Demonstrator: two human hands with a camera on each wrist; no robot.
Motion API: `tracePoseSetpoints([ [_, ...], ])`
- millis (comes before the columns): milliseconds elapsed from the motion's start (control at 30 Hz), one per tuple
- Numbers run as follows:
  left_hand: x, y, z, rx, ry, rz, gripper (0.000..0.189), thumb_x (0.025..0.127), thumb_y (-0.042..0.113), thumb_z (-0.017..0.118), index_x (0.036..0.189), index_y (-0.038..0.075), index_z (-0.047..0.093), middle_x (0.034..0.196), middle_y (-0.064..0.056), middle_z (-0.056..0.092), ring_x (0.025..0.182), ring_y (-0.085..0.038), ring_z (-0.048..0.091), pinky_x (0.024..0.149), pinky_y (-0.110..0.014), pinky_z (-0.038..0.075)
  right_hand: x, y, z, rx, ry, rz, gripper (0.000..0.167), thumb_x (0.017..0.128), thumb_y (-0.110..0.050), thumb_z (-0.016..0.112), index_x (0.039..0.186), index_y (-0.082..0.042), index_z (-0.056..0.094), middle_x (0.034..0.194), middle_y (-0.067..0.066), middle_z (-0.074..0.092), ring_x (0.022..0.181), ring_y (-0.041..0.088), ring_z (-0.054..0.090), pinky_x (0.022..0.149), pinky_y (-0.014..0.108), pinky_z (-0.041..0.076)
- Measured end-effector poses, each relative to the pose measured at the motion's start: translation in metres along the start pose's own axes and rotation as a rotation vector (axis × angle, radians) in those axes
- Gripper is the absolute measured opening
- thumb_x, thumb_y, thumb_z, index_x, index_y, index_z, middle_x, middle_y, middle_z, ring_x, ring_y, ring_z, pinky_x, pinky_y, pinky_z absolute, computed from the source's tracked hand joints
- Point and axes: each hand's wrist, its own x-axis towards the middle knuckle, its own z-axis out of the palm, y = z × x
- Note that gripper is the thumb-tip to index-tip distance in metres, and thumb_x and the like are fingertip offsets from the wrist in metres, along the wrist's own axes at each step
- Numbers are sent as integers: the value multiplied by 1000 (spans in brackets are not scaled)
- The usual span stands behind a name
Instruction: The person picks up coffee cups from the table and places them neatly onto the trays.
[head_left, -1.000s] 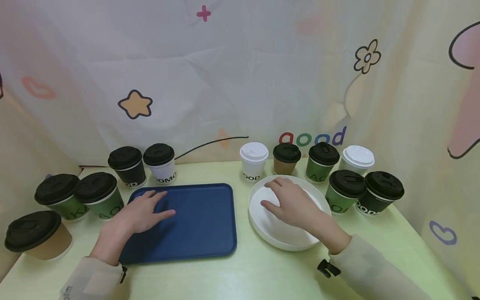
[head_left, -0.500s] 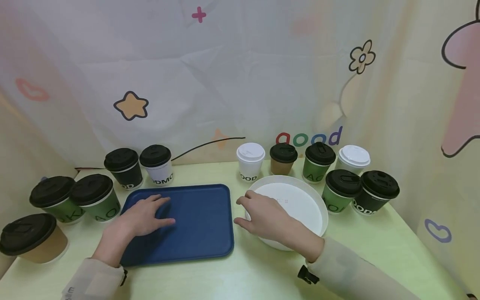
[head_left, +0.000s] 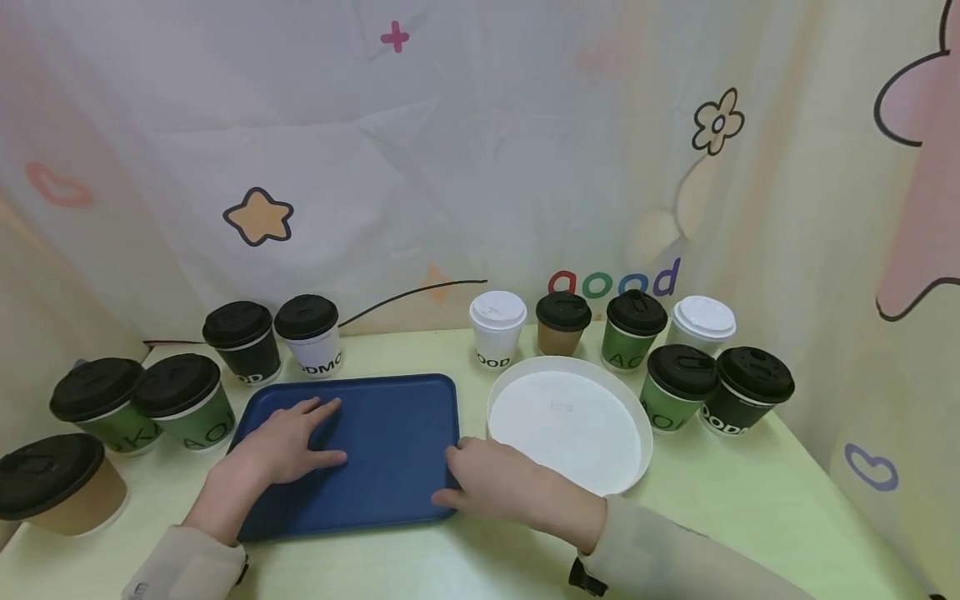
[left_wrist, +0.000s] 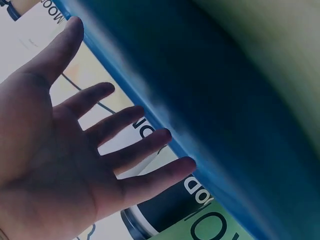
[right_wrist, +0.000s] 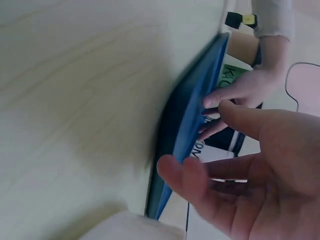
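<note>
Two open hands over a blue tray

The blue tray [head_left: 397,433] lies flat on the surface [head_left: 420,571], just left of a round white plate [head_left: 570,429]. Over the tray's left part I see the left hand [head_left: 279,446], its fingers [left_wrist: 155,185] spread wide apart and gripping nothing; whether the tips touch the tray I cannot tell. The right hand [head_left: 495,482] is at the tray's right edge, its thumb tip showing over the near right corner. Its fingers [right_wrist: 192,177] are bent, with a clear gap between them and the thumb; I can't make out whether they touch the rim. A brown cup [head_left: 88,500] stands at the far left, a white cup [head_left: 497,337] behind the plate, both lidded.
</note>
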Motion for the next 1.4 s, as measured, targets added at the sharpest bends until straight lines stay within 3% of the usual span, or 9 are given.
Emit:
tracePoseSetpoints([
  [133, 1, 0, 3, 11, -22, -28, 85, 90, 51, 76, 154, 4, 44, 156, -34, 32, 135, -66, 30, 101, -75, 33, 2, -4, 7, -52, 8, 19, 46, 91, -48, 76, 97, -4, 69, 87, 5, 60, 68, 17, 61, 61, 33, 54],
  [267, 1, 1, 4, 15, -40, -42, 83, 90, 51, 76, 152, 4, 47, 156, -33, 32, 137, -64, 29, 100, -76, 33, 1, -5, 10, -64, -9, 10, 40, 90, -43, 79, 97, -4, 73, 87, 5, 59, 65, 15, 58, 59, 30, 53],
  [733, -2, 6, 7, 46, -35, -49, 82, 91, 52, 75, 152, 4, 48, 156, -32, 33, 137, -61, 32, 100, -75, 35, -2, 1, 10, 41, -38, 10, 32, 90, -36, 81, 88, -7, 70, 84, 5, 59, 68, 11, 53, 60, 29, 50],
  [1067, -7, 16, 10, 60, -67, -44, 82, 94, 53, 70, 154, 4, 45, 157, -33, 31, 138, -60, 31, 99, -74, 37, -11, 6, 9, 8, -12, -21, 35, 87, -36, 84, 90, -4, 72, 84, 6, 59, 70, 14, 57, 64, 29, 51],
  [1233, -9, 16, 11, 40, -83, -38, 81, 95, 55, 69, 154, 4, 46, 157, -32, 32, 138, -60, 31, 102, -74, 34, -15, 9, 9, 42, -19, -13, 34, 86, -35, 85, 91, -4, 72, 86, 6, 60, 68, 14, 57, 63, 30, 51],
  [1333, -13, 13, 11, 9, -61, -14, 79, 95, 56, 67, 152, 5, 48, 155, -32, 35, 137, -59, 34, 102, -73, 34, -18, 11, 8, 65, -24, -9, 33, 86, -34, 85, 90, -5, 72, 87, 7, 61, 67, 15, 57, 61, 30, 50],
  [1400, -16, 9, 10, -7, -11, 23, 76, 96, 54, 67, 149, 3, 51, 151, -33, 40, 135, -57, 40, 102, -70, 37, -19, 11, 8, 68, -22, -14, 32, 85, -34, 86, 89, -5, 72, 88, 7, 62, 67, 15, 58, 61, 30, 50],
])
